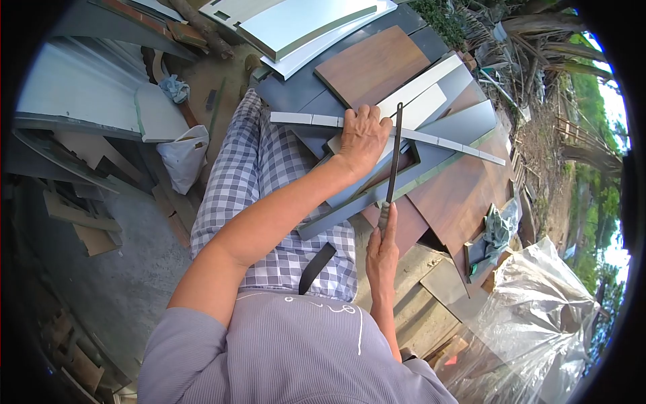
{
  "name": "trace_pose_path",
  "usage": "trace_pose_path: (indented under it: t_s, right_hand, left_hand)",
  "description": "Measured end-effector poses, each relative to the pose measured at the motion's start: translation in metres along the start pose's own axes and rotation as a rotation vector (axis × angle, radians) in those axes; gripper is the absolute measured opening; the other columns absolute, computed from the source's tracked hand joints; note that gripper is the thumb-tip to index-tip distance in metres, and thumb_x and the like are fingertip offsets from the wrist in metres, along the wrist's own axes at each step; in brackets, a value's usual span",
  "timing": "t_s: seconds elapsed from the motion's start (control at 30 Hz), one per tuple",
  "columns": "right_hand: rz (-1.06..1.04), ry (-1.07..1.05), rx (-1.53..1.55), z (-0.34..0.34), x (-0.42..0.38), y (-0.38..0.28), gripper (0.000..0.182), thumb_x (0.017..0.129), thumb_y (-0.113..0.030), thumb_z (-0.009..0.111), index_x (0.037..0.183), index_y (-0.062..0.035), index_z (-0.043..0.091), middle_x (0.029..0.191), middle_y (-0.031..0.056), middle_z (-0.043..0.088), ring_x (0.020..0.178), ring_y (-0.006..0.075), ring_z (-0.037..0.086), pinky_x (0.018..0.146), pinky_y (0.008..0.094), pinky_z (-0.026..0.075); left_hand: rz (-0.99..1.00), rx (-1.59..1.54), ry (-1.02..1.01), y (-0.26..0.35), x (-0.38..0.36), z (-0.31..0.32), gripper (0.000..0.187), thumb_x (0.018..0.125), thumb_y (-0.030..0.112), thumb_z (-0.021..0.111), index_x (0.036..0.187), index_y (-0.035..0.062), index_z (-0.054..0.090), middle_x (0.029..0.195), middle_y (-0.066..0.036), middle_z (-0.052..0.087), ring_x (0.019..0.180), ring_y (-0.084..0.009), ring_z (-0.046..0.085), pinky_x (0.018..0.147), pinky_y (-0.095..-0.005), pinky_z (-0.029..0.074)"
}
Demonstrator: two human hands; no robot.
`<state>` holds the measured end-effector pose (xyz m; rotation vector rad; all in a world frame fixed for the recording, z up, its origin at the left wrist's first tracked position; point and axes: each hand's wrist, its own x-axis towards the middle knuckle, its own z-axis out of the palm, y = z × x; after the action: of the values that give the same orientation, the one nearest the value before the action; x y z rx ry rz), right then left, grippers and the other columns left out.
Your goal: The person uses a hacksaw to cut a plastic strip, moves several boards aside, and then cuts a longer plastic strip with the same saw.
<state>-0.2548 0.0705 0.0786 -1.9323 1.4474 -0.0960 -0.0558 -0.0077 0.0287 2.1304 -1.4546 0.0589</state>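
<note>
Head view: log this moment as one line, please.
left hand: pressing down grey panel strip | right hand: gripping hacksaw handle | blade: across strip | setting: stacked board offcuts

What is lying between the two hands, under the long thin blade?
In the head view, a grey board edge lies between the left hand and the right hand; the blade crosses over it.

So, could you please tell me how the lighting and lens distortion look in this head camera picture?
Head view: strong fisheye, with black corners and bent straight edges; even daylight with soft shadows on the boards; sky at the right edge is blown out; glare on the plastic sheet; the left hand and the right hand on the file look sharp.
</note>
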Motion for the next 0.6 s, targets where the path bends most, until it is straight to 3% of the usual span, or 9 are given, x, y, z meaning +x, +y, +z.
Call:
trace_pose_path:
  t_s: [0.17,0.33,0.4,0.47,0.6]
  right_hand:
    - [-0.089,0.062,-0.024,0.003,0.005,0.005,0.06,0.099,-0.008,0.044,0.153,-0.0221,0.021,0.117,0.0249,0.063,0.098,0.039,0.066,0.08,0.0448,0.05]
    - [-0.073,0.043,-0.021,0.005,0.005,0.005,0.059,0.099,-0.009,0.044,0.152,-0.0215,0.021,0.116,0.0239,0.064,0.098,0.0385,0.066,0.08,0.0439,0.05]
    - [-0.091,0.059,-0.032,0.005,0.007,0.0,0.059,0.099,-0.009,0.043,0.152,-0.0213,0.021,0.114,0.0232,0.064,0.098,0.0383,0.066,0.08,0.0438,0.05]
    - [-0.161,0.082,-0.023,0.0,0.015,-0.015,0.058,0.099,-0.009,0.043,0.152,-0.021,0.021,0.111,0.0219,0.066,0.096,0.0382,0.066,0.079,0.0438,0.05]
    - [-0.072,0.015,0.021,-0.002,0.027,-0.02,0.059,0.099,-0.009,0.042,0.152,-0.021,0.021,0.108,0.022,0.067,0.094,0.0385,0.066,0.079,0.044,0.049]
  left_hand:
    - [-0.019,-0.017,0.089,-0.011,-0.003,-0.006,0.014,0.08,0.01,0.063,0.094,0.0087,0.063,0.09,-0.007,0.056,0.091,-0.0233,0.054,0.081,-0.0397,0.038]
    - [-0.025,-0.049,0.083,-0.031,-0.019,-0.017,0.011,0.084,0.01,0.058,0.093,0.0097,0.065,0.091,-0.008,0.058,0.092,-0.0235,0.055,0.086,-0.0407,0.035]
    - [-0.029,0.016,0.097,-0.03,-0.019,-0.016,0.016,0.079,0.014,0.069,0.094,0.012,0.063,0.09,-0.005,0.057,0.088,-0.022,0.055,0.084,-0.04,0.036]
    - [-0.029,0.024,0.092,-0.029,-0.019,-0.014,0.016,0.079,0.015,0.07,0.094,0.0123,0.064,0.09,-0.005,0.057,0.088,-0.0218,0.055,0.084,-0.04,0.036]
    - [-0.035,0.021,0.105,-0.03,-0.019,-0.015,0.018,0.079,0.016,0.07,0.095,0.0125,0.064,0.09,-0.004,0.057,0.088,-0.0216,0.055,0.083,-0.0398,0.036]
